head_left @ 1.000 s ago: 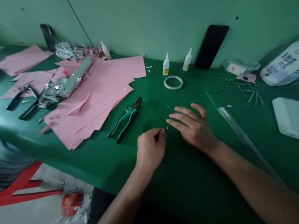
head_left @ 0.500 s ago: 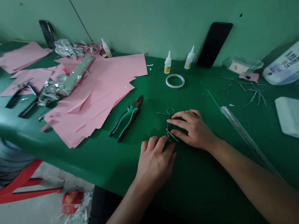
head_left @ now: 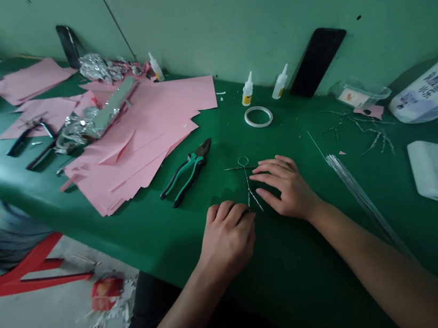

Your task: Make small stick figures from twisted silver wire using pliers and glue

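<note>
In the head view, a wire figure point(head_left: 247, 179) is laid flat on the green table point(head_left: 317, 269) between the two hands, its looped head turned towards the wall point(head_left: 180, 24) and its legs parted at the near end. The left hand point(head_left: 228, 232) is set at the foot of one leg, its fingers curled and bunched — whether the wire is pinched by them cannot be told, as the tips are hidden. The right hand point(head_left: 287, 190) is held beside the body and one arm of the figure, its fingers loosely spread with gaps between; whether contact is made cannot be told.

Pliers point(head_left: 192, 168) are seen near the pink paper point(head_left: 157, 123), handles parted. A white ring point(head_left: 259, 125) is placed near two bottles point(head_left: 247, 90), and a phone point(head_left: 318, 62) is propped against the wall. Wires point(head_left: 358, 196) are bundled beyond the right hand.
</note>
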A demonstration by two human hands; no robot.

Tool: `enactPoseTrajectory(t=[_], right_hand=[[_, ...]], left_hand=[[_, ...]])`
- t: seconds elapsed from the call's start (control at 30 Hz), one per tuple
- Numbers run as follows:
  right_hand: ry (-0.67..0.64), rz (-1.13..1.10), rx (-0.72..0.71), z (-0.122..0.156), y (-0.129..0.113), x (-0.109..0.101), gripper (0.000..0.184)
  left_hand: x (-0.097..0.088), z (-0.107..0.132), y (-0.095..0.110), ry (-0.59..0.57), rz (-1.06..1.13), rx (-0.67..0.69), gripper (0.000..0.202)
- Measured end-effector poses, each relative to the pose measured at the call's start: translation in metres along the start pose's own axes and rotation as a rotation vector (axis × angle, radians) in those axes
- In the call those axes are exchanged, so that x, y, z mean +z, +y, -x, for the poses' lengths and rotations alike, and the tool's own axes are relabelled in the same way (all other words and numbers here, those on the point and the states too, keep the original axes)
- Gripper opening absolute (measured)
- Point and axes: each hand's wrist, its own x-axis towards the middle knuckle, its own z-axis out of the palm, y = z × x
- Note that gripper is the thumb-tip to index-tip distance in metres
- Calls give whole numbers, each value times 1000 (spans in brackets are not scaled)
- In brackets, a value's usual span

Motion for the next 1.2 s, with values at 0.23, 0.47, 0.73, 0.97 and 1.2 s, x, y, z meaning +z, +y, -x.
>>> enactPoseTrajectory(t=[0.23,0.47,0.73,0.97,1.2], right_hand=[[15,31,-4,0,-2,1,11],[-7,-42,-85,-1,-5,1,13],[-156,-39,-128,1,-8,0,23],[-81,-2,-40,0,-6,1,30],[-169,102,-29,0,-6,4,40]], left_hand=[[2,0,0,65,-20,-52,20],[-3,-3,1,-61,143,72,25],[-12,5,-4,285,259,-84,14],[-5,0,-1,58,107,-42,22],[-3,2,-3,50,129,13,23]])
